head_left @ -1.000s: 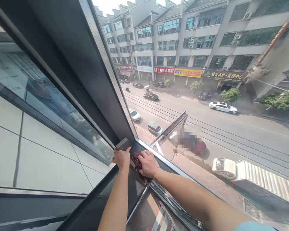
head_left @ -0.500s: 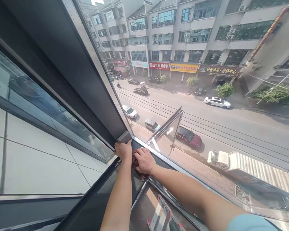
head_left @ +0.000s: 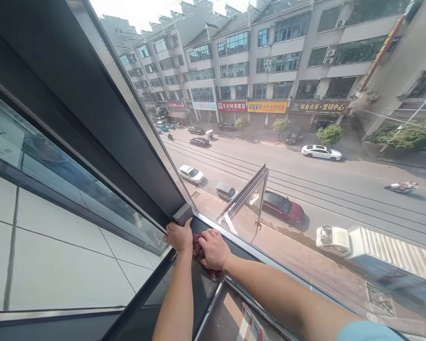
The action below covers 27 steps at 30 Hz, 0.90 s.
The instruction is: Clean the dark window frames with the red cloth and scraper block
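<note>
My right hand presses a crumpled dark red cloth against the dark sill in the window corner, fingers curled over it. Just left of it, my left hand grips around a dark grey block at the foot of the dark window post. Its thumb lies along the block's right side, and its other fingers are partly hidden at the left. A metal edge runs below the cloth toward me.
Beyond the sill, an outward-opened window sash juts over the street. Glass and pale tiled panels lie at the left. Far below are a dark red car, a truck and the road.
The view has tilted up slightly, so the sill and both hands sit lower in the picture. Both hands keep their hold at the corner. A motorbike has appeared on the road at the right.
</note>
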Available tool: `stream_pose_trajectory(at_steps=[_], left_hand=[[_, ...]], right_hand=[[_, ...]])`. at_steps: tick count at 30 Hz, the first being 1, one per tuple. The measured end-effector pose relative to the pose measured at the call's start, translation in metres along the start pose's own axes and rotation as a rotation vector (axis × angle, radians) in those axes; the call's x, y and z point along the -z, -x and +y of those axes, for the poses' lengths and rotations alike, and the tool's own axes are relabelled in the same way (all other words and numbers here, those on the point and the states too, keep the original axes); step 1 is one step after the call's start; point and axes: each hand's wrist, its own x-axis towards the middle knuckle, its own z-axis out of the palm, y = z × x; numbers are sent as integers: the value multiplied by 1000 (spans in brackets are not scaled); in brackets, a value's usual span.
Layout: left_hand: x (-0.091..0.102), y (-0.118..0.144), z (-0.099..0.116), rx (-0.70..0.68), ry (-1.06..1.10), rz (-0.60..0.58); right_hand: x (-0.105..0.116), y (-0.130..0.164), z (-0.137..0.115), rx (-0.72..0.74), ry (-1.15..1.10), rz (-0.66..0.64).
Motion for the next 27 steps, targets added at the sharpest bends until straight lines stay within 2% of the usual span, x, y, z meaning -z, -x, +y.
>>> stream_pose_trajectory(at_steps=[4, 6, 8, 12, 15, 18, 23, 25, 27], left_hand=[[28, -26, 14, -38, 89, 203], [28, -30, 14, -53, 132, 212], [15, -24, 9, -24, 143, 181], [-23, 6, -10, 50, 100, 58], [-31, 18, -16, 34, 94, -9], [-10, 4, -4, 21, 110, 26], [48, -39, 31, -2, 232, 246], [53, -42, 35, -2, 244, 214], [43, -33, 31, 41, 213, 127]], right_hand=[[0, 0, -1, 4, -11, 8], [0, 1, -2, 0, -15, 5], [0, 1, -2, 3, -16, -4], [4, 1, -2, 22, -16, -29], [6, 1, -2, 10, -11, -32], [4, 0, -2, 2, -6, -28], [0, 0, -2, 6, -12, -11], [0, 0, -2, -6, -15, -16], [0, 0, -2, -11, -18, -26]])
